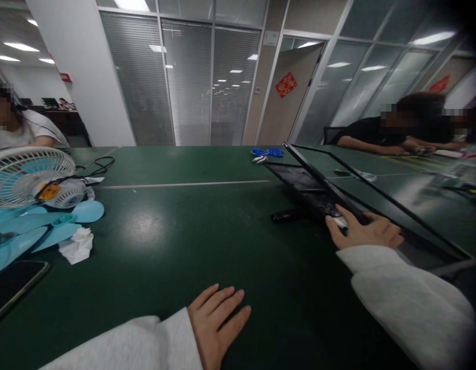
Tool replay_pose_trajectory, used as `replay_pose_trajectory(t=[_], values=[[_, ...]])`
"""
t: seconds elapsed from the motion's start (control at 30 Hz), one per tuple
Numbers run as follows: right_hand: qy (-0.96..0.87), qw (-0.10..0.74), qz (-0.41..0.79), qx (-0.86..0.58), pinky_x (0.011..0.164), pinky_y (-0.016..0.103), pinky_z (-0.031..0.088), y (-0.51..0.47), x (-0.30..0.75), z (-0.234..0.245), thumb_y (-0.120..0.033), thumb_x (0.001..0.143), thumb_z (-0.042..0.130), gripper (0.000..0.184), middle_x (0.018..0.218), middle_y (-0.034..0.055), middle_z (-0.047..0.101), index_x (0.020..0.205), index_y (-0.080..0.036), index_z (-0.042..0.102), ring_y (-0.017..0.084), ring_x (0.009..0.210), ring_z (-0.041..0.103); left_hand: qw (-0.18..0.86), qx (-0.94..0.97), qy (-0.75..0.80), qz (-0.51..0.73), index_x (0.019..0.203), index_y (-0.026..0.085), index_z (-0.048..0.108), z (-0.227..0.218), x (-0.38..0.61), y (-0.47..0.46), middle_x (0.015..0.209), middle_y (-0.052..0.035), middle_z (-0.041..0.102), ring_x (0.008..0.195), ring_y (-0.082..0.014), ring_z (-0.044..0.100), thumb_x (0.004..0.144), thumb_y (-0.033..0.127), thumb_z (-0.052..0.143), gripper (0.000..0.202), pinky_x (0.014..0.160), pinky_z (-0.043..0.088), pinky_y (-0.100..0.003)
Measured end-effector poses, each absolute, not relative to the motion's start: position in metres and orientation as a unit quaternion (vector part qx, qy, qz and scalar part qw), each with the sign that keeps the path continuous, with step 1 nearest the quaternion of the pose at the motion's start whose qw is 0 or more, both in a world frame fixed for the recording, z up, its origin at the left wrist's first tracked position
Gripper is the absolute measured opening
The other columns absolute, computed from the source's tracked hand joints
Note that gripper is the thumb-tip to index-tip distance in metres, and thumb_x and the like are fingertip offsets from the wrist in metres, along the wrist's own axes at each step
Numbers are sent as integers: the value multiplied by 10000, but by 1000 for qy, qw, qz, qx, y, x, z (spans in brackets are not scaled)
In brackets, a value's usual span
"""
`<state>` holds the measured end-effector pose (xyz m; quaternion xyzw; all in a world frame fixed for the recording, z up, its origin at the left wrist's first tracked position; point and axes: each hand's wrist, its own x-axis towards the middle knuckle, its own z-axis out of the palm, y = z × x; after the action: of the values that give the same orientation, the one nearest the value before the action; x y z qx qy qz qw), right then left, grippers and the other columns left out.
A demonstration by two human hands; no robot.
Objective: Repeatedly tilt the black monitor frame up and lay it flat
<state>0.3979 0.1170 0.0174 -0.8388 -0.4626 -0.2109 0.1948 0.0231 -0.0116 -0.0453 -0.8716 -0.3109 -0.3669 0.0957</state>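
My left hand [216,321] lies flat on the dark green table [191,231] near its front edge, fingers stretched out, holding nothing. My right hand [363,231] rests on the near edge of an opened black laptop [318,192], fingers curled over its lower rim and pressing a small white part. The laptop's lid or panel stands tilted to the right. A short black bar [287,216] lies on the table just left of the laptop. Both arms wear white sleeves.
At the left stand a white fan grille [30,174], loose light-blue fan blades [49,223], a crumpled tissue [78,246] and a dark phone [14,288]. Blue gloves [266,152] lie at the back. Other people sit at the far left and far right.
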Motion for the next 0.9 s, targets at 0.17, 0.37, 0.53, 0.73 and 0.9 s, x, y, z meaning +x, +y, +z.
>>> replay_pose_trajectory(t=[0.17,0.37,0.53,0.73,0.9], values=[[-474,181,-216,-834,875,512,289,117,395,9,-734,791,198,676,1264,122,293,1266,-371,513,393,1124,323,97,-868,-316,-370,1181,280,586,-45,25,-13,1246,52,607,1111,-144,571,982,268,292,355,943,460,-339],[-480,171,-214,-833,892,504,289,116,392,9,-741,779,219,676,1253,114,303,1255,-367,520,381,1120,329,56,-909,-301,-284,1290,245,509,-30,17,-15,1342,9,532,1193,-180,522,977,381,284,409,993,441,-369],[-475,164,-190,-843,898,509,305,116,395,13,-749,776,227,668,1261,118,309,1261,-385,506,391,1137,327,45,-925,-300,-231,1319,227,476,-19,13,-16,1359,-18,516,1207,-197,518,956,306,367,387,990,458,-393],[-478,141,-152,-854,889,525,335,116,400,16,-759,777,232,650,1242,113,341,1269,-420,488,389,1116,394,54,-925,-299,-228,1309,225,479,-21,14,-15,1349,-23,525,1209,-196,521,952,244,389,369,978,470,-397],[-509,111,-120,-845,836,498,404,116,407,21,-757,783,224,657,1220,119,356,1286,-420,479,347,1047,489,87,-907,-300,-284,1254,238,533,-32,18,-13,1291,-2,578,1155,-176,561,963,216,346,346,931,501,-383]])
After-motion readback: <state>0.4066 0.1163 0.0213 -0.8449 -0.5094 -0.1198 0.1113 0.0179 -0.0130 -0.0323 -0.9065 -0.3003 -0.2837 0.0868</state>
